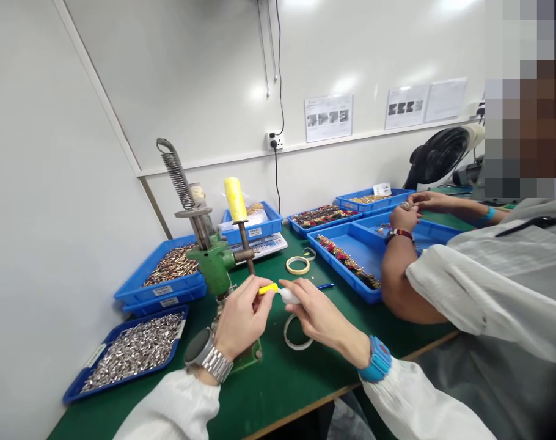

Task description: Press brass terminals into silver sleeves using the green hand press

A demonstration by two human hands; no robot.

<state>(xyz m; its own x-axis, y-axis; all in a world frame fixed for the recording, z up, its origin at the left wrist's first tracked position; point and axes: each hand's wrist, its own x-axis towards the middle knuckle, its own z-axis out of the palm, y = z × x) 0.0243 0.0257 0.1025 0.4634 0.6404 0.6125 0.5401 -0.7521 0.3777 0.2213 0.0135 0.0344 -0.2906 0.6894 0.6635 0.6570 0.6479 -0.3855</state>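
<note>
My left hand, with a metal watch on the wrist, pinches the yellow cap of a small white bottle. My right hand, with a blue watch on the wrist, grips the bottle's body. Both hands meet just in front of a green hand press with a yellow-wrapped lever and a coil spring. A white tape ring lies on the green table under my right hand.
Blue trays hold small metal parts at the left and behind the press. More blue trays stand at the right, where a co-worker's hands handle parts. A tape roll and a black fan are farther back.
</note>
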